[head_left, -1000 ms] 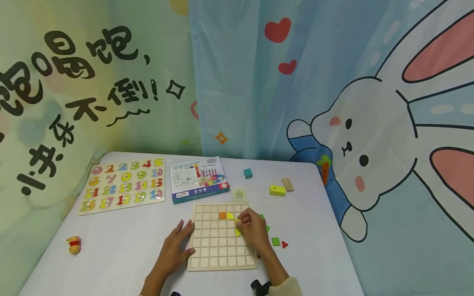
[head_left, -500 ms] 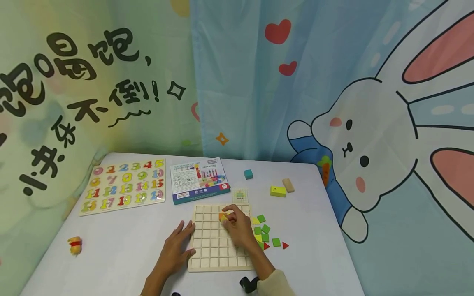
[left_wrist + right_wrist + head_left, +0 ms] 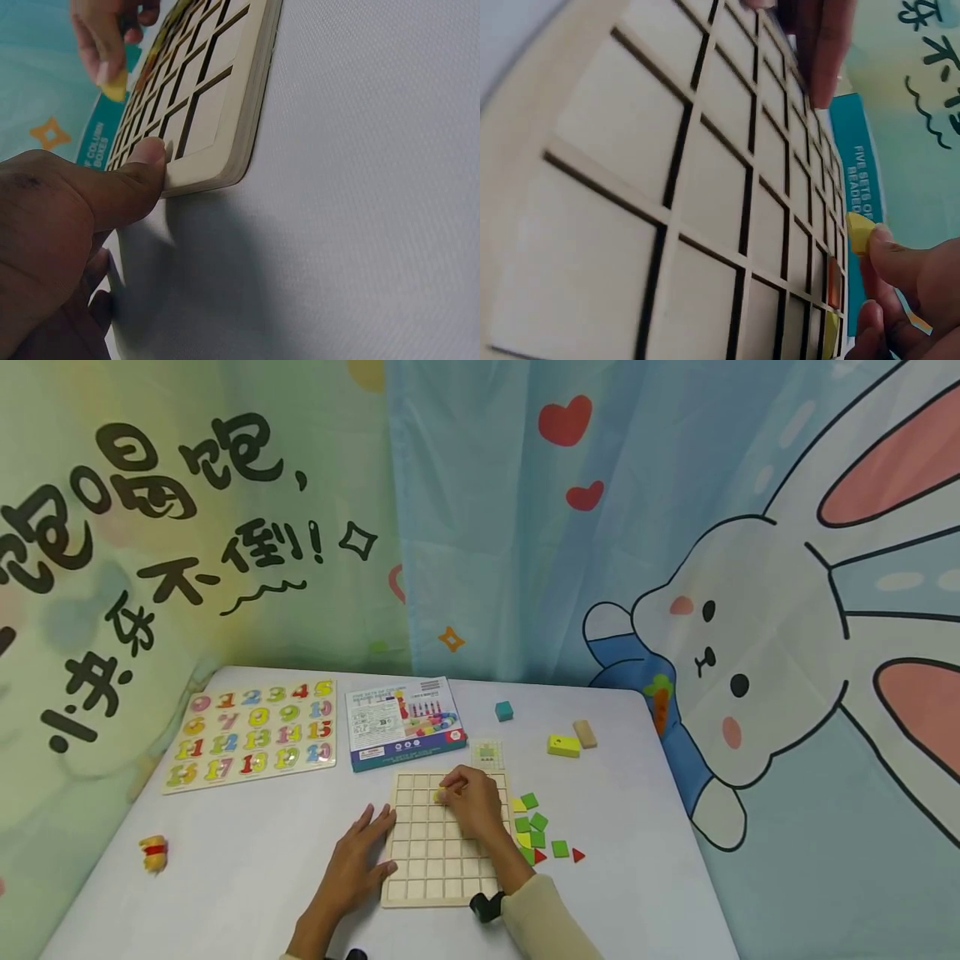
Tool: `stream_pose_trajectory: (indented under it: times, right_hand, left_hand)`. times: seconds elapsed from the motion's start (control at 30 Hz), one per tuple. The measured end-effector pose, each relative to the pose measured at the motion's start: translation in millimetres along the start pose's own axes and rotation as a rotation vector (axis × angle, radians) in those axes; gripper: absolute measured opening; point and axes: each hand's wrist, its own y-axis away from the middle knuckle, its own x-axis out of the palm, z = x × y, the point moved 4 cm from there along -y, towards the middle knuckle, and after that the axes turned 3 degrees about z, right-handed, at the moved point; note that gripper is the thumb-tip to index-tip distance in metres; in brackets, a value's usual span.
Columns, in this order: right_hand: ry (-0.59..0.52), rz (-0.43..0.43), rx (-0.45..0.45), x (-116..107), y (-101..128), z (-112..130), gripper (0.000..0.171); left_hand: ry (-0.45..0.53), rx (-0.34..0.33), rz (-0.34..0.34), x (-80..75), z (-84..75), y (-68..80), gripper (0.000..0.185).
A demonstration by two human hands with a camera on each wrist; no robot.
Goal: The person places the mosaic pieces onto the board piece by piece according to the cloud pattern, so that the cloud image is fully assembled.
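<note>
A pale wooden grid board (image 3: 427, 868) lies on the table before me. My left hand (image 3: 354, 866) rests at its left side with fingers spread and fairly straight, the thumb on the rim. Over the far rows my right hand (image 3: 474, 803) pinches a small yellow tile (image 3: 859, 231) with a curved edge between thumb and fingertips. In the right wrist view this tile is just above the board. An orange tile (image 3: 834, 281) and another yellow tile (image 3: 830, 330) sit in adjacent cells; the right hand hides them in the head view.
Loose green tiles (image 3: 560, 849), yellow ones and red triangles (image 3: 578, 855) lie right of the board. Behind it are a small pattern card (image 3: 487, 755), a box (image 3: 405, 727) and a number board (image 3: 251, 735). Blocks (image 3: 563, 745) stand at the back right, a small figure (image 3: 153, 854) far left.
My right hand has moved left across the far part of the board, carrying the yellow tile past the orange one. Loose tiles right of the board came into view. The left hand stays put.
</note>
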Motion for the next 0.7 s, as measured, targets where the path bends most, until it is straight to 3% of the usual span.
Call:
stream_pose_trajectory:
  times: [0.27, 0.47, 0.6, 0.7]
  right_hand:
    - [0.180, -0.028, -0.009, 7.1, -10.0, 6.4, 0.012]
    - [0.297, 0.044, -0.039, 7.1, -16.4, 11.6, 0.014]
    - [0.306, 0.076, -0.055, 5.0, -13.5, 11.0, 0.011]
    - [0.250, 0.088, -0.070, 1.9, -7.7, 8.2, 0.009]
  left_hand:
    - [-0.002, -0.006, 0.002, -0.1, 0.5, -0.4, 0.082]
    - [-0.004, -0.010, 0.003, -2.2, -1.3, -1.2, 0.082]
    - [0.003, -0.017, 0.005, 0.2, -0.1, -1.3, 0.082]
    - [0.008, -0.022, 0.006, 2.5, 0.7, -0.6, 0.082]
